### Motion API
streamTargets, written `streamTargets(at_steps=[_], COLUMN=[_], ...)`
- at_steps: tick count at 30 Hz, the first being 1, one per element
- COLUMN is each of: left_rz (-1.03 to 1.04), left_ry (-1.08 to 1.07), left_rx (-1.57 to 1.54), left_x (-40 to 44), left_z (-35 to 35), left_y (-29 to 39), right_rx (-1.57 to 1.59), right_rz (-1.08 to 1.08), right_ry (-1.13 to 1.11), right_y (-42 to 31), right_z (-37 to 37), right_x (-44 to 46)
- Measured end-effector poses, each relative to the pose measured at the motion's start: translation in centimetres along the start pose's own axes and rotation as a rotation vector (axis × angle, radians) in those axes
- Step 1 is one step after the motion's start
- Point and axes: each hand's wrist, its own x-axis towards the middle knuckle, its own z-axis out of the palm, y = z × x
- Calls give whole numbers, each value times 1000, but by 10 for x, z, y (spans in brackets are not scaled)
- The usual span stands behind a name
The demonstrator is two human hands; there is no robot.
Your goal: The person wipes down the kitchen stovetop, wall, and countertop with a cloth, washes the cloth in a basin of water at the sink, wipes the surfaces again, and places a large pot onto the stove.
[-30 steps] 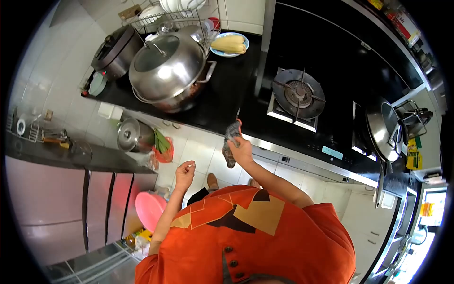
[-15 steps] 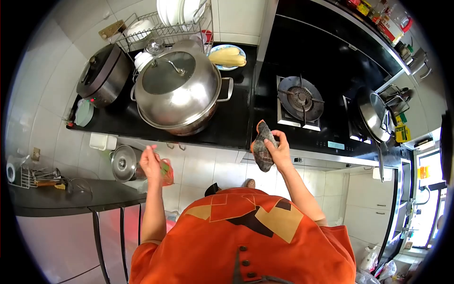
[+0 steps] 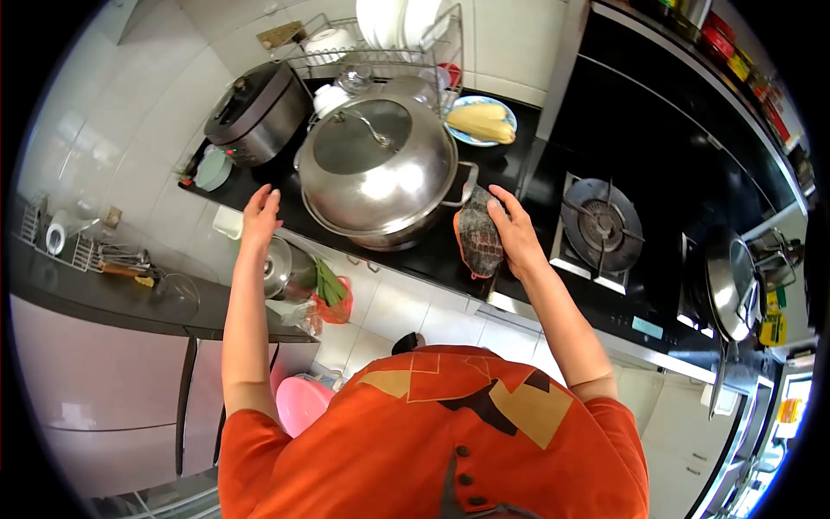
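A dark patterned cloth item with orange edging (image 3: 478, 235), perhaps a pot holder, is gripped in my right hand (image 3: 517, 232) at the right handle of a large steel pot. That lidded pot (image 3: 389, 186) stands on the black counter, its domed lid fitted with a glass centre and metal handle. My left hand (image 3: 260, 216) is bare and empty, fingers somewhat apart, left of the pot and not touching it.
Left of the pot sits a rice cooker (image 3: 259, 112). Behind are a dish rack (image 3: 380, 59) and a plate of corn (image 3: 482, 121). A gas burner (image 3: 603, 227) lies to the right, with a lidded pan (image 3: 731, 285) beyond. A pink basin (image 3: 303, 405) is below.
Both hands have moved up and forward to either side of the pot. The cloth item has come from the counter's front edge to the pot's right handle.
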Motion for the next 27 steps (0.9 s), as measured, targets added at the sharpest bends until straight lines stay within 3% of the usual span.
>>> streamTargets(at_steps=[5, 7, 9, 13, 15, 18, 20, 27], left_rz=[-1, -44, -101, -84, -194, -224, -149, -57], left_ry=[-68, -79, -223, -321, -462, -540, -398, -608], left_rx=[33, -10, -43, -187, -436, -436, -304, -391], left_x=[65, 89, 109, 155, 176, 185, 169, 127], left_z=[11, 21, 26, 39, 43, 53, 67, 102], left_y=[4, 1, 5, -12, -18, -15, 4, 64], right_rx=[-7, -102, -155, -97, 14, 53, 80, 124], right_rz=[-33, 10, -1, 48, 151, 124, 48, -80], right_ry=[-72, -20, 50, 107, 91, 118, 214, 382], right_y=[2, 11, 5, 2, -3, 2, 20, -25], right_z=[19, 14, 26, 37, 45, 49, 49, 23], right_x=[26, 38, 35, 39, 33, 27, 21, -54])
